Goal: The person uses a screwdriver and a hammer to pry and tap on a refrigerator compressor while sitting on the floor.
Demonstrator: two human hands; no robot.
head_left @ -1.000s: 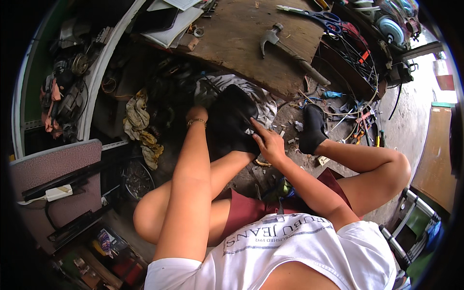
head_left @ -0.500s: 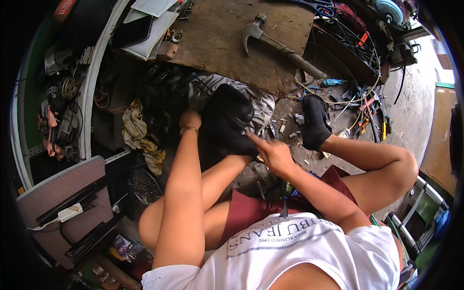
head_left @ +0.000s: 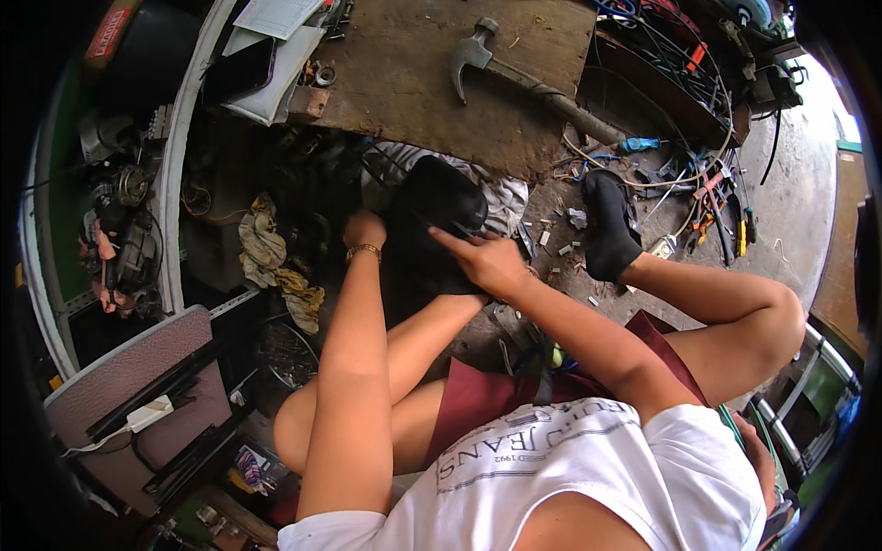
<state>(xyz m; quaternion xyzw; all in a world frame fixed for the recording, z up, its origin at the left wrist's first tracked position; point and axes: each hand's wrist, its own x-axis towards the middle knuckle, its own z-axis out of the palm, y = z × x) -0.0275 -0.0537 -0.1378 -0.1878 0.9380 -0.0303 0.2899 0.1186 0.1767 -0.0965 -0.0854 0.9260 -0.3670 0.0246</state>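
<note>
Fingers (head_left: 450,242) of the right hand (head_left: 499,266): one is extended to the left across a black object (head_left: 439,188), its tip lying over the dark surface, while the others are bent toward the palm. Whether they grip anything cannot be told. Left hand (head_left: 365,227): at the left side of the same object, with a gold-coloured bracelet (head_left: 366,249) around the wrist. Its fingers run into deep shadow, and whether they are spread, pressed together or pinching something cannot be told.

Black object: between the two hands, near the front edge of a wooden table (head_left: 395,87) and partly in front of a grey-and-white cloth (head_left: 510,197). Its upper end is rounded; its lower outline merges with the shadow. The left shin (head_left: 427,331), bare, runs up to its lower end.

Surroundings: a claw hammer (head_left: 474,53) lies on the table, its handle slanting past the right edge. At the table's left corner lie papers (head_left: 283,16) and a dark phone (head_left: 243,72). A stained, yellowish cloth (head_left: 262,243) is crumpled to the left of the left hand. To the right, the right foot (head_left: 606,225), in black footwear, rests on the littered floor (head_left: 781,184), with pliers (head_left: 707,188) and other tools heaped beyond it. Above the heap, a tray (head_left: 703,121) holds tangled wires (head_left: 666,55).
</note>
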